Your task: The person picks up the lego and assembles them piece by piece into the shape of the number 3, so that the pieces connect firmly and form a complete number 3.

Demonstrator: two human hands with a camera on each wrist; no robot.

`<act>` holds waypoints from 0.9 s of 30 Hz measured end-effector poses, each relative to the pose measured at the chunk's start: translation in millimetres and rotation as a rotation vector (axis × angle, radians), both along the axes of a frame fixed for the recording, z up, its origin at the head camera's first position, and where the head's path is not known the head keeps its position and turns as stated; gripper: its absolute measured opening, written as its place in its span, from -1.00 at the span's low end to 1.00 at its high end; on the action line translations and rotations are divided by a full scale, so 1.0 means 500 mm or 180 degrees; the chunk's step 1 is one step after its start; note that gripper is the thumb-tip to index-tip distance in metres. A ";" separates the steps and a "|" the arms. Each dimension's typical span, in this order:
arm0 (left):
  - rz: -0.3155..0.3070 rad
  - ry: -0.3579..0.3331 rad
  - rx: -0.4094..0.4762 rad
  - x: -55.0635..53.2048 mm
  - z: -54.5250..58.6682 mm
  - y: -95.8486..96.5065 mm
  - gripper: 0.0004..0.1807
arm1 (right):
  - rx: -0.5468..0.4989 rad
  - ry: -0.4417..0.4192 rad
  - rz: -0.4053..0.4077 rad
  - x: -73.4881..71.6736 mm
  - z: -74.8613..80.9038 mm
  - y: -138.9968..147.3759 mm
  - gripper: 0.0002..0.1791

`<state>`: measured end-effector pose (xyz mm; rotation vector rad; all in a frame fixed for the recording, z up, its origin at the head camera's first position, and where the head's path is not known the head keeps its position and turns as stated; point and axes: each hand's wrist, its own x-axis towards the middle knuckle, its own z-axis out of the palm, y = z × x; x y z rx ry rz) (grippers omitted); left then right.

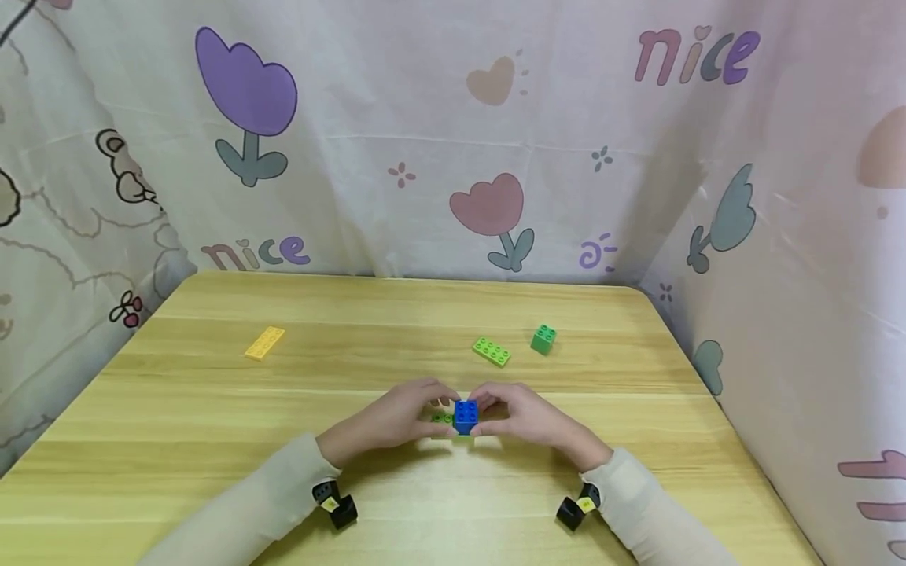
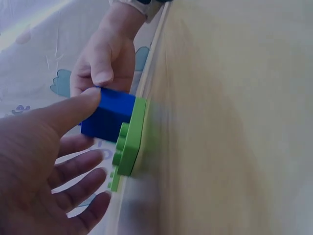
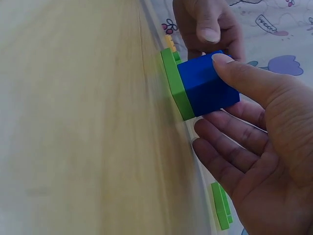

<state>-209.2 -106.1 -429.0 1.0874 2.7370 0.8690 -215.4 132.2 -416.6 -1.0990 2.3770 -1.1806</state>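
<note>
A blue toy building brick with studs on top stands on the right end of a light green flat brick, whose left studs show beside it. Both lie between my hands on the wooden table. My left hand pinches the blue brick from the left, thumb on its near side and index finger toward its far side. From the right, my right hand pinches the same brick with thumb and index finger. In the right wrist view, the thumb presses on the blue brick while the lower fingers hang loosely beside it.
Beyond my hands lie another light green flat brick and a darker green brick. A yellow-orange flat brick lies at the far left of the wooden table. Printed cloth hangs along the table's back and sides.
</note>
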 end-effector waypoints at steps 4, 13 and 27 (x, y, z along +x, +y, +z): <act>0.0107 -0.0051 0.0216 -0.001 0.003 0.008 -0.46 | 0.0029 0.0095 -0.0010 -0.018 -0.026 0.008 -0.60; 0.0013 -0.0263 0.0683 -0.003 -0.015 0.013 -0.56 | 0.0029 0.0173 0.0068 -0.025 -0.027 0.010 -0.62; 0.0037 -0.0432 0.0833 0.002 -0.051 0.010 -0.58 | 0.0015 0.0089 -0.0116 -0.033 -0.019 0.028 -0.52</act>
